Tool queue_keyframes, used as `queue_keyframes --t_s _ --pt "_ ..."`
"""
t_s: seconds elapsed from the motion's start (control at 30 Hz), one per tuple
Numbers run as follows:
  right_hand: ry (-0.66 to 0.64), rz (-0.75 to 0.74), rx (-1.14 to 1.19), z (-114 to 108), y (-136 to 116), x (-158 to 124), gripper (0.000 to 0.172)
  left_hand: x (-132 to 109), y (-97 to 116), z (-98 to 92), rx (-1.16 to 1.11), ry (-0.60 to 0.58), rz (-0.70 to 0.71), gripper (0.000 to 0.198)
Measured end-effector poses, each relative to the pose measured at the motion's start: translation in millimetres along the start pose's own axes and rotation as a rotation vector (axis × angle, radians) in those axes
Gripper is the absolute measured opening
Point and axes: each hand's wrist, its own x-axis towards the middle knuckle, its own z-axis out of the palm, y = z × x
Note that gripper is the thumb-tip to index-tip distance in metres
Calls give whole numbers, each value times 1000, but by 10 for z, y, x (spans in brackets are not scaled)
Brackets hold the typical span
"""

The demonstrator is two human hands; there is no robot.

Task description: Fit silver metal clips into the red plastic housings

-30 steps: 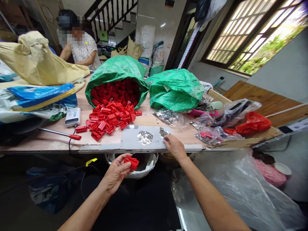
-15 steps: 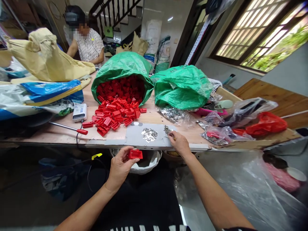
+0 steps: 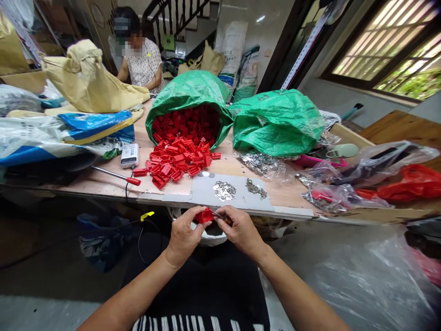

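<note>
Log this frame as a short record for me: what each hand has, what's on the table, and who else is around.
Left side: left hand pinches a red plastic piece just off the table edge.
Right side: right hand holds a small thin part to it.
Table: red pile spilling from an open green bag; two metal heaps on a grey sheet; screwdriver.
Background: another person, seated.
</note>
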Motion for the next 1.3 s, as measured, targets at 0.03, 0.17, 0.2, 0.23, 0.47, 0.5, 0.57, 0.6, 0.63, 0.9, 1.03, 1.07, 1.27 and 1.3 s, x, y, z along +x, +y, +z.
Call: queue_keyframes --t_s 0.03,0.17,0.2,0.23,0.47,0.5,0.57,0.6,0.63,0.9,1.03,1.07,1.27,1.3 --pt "-10 -5 -17 30 9 -3 9 -6 12 -4 4 -6 8 29" --pt "-46 -16 -74 80 40 -15 12 -37 29 -12 4 -22 36 26" --pt "-57 -25 -77 77 39 -17 12 -45 28 -11 -1 -19 44 26" --pt "-68 -34 -76 71 37 -19 12 -53 27 -11 -8 -15 53 27" --pt "-82 -53 -43 68 16 -36 13 -76 22 -4 -13 -4 52 29" --pt "-70 -49 -43 78 12 -40 13 -74 26 -3 -8 -1 47 29" --pt "-45 -36 -41 95 2 -46 12 -68 36 -2 -1 2 38 28" --pt "-31 -28 -38 102 -4 -47 12 -67 39 1 -1 1 32 27" --pt "-15 -19 -36 105 -8 -47 12 -68 42 4 -3 -1 26 27" --pt "1 10 -16 93 23 -37 7 -89 36 34 -71 0 -34 28" --pt "-24 10 -8 96 46 -46 8 -73 40 21 -105 16 -58 28" --pt "-30 11 -10 95 44 -46 8 -71 39 19 -100 14 -46 28" --pt "-82 10 -32 72 -7 -24 7 -92 18 31 -47 -13 54 28" --pt "-85 10 -18 65 -11 -19 8 -95 15 33 -50 -12 52 27"
